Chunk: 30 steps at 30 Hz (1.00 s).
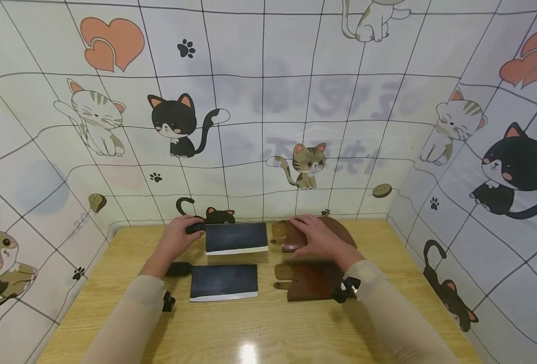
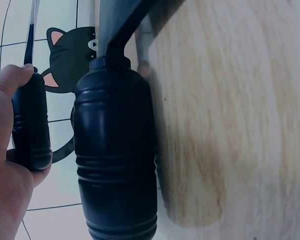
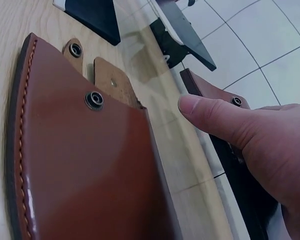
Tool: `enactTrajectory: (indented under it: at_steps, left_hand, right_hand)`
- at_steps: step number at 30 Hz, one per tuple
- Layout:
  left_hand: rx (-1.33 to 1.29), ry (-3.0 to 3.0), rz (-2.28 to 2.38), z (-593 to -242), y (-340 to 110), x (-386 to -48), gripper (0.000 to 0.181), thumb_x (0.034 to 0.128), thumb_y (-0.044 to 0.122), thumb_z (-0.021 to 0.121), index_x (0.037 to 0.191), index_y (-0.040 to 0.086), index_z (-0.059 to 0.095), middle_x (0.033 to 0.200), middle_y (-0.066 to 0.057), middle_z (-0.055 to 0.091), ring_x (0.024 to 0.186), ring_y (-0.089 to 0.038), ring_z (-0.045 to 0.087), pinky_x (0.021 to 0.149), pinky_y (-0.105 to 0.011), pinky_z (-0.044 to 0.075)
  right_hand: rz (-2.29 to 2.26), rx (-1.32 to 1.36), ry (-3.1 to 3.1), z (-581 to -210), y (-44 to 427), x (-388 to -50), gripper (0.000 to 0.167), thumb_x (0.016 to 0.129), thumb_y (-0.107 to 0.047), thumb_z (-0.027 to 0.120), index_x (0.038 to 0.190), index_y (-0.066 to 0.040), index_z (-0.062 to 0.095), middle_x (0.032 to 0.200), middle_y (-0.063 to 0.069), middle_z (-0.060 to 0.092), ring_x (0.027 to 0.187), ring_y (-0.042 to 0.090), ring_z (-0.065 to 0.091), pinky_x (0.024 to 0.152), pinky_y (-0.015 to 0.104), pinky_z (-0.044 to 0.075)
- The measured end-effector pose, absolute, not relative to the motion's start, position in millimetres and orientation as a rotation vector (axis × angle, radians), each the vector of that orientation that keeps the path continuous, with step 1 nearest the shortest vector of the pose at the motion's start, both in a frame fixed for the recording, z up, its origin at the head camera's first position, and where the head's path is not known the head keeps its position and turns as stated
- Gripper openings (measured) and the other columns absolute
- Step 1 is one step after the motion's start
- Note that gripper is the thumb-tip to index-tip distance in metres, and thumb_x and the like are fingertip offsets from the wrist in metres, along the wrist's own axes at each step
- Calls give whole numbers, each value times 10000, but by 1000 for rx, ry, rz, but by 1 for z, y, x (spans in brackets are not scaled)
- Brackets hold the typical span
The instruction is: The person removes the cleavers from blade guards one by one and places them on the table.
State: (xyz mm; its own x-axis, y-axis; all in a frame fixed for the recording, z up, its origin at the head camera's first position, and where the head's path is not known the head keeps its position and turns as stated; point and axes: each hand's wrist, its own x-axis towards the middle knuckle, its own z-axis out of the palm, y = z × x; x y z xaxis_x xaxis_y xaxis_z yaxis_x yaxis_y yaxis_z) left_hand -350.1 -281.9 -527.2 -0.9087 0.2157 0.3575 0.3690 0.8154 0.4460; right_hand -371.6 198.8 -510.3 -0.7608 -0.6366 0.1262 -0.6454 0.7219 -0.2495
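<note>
My left hand (image 1: 176, 236) grips the black handle (image 2: 32, 120) of the far cleaver (image 1: 236, 237). This cleaver has a dark rectangular blade with a pale edge facing me. A similar near cleaver (image 1: 224, 281) lies on the table, its black handle (image 2: 115, 155) large in the left wrist view. Over at the right, my right hand (image 1: 320, 237) holds the far brown leather sheath (image 1: 341, 230), thumb at its near edge; the other fingers are mostly hidden in the right wrist view. Nearer me lies the second leather sheath (image 1: 314, 283), with a snap button and tan straps.
Everything stands on a light wooden table (image 1: 259, 333). Behind and on both sides rises a white gridded sheet (image 1: 259, 101) printed with cartoon cats. Small dark cameras sit on both wrists.
</note>
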Motion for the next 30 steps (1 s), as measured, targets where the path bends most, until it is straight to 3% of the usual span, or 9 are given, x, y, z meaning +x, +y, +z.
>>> enactTrajectory:
  at_steps: [7, 22, 30]
  left_hand:
    - [-430, -2731, -758, -529, -289, -354, 382, 1001, 195, 851, 1340, 35, 778, 1412, -303, 672, 1327, -550, 613, 1082, -707, 486]
    - [-429, -2766, -745, -543, -300, -361, 353, 989, 179, 857, 1299, 22, 795, 1274, -217, 736, 1214, -500, 677, 1040, -677, 517]
    - [-393, -2782, -762, -551, -306, -367, 359, 984, 189, 854, 1297, 24, 793, 1385, -292, 688, 1298, -548, 631, 1083, -692, 490]
  right_hand:
    - [438, 1078, -2902, -511, 199, -376, 1127, 828, -531, 970, 1704, -76, 425, 1706, 196, 432, 1582, 452, 364, 1247, 679, 314]
    - [464, 1126, -2938, -521, 193, -386, 1143, 839, -494, 971, 1705, -24, 392, 1706, 285, 397, 1584, 505, 351, 1252, 678, 310]
    - [512, 1107, -2967, -532, 195, -390, 1166, 827, -497, 981, 1708, -22, 383, 1725, 289, 366, 1593, 523, 324, 1258, 685, 294]
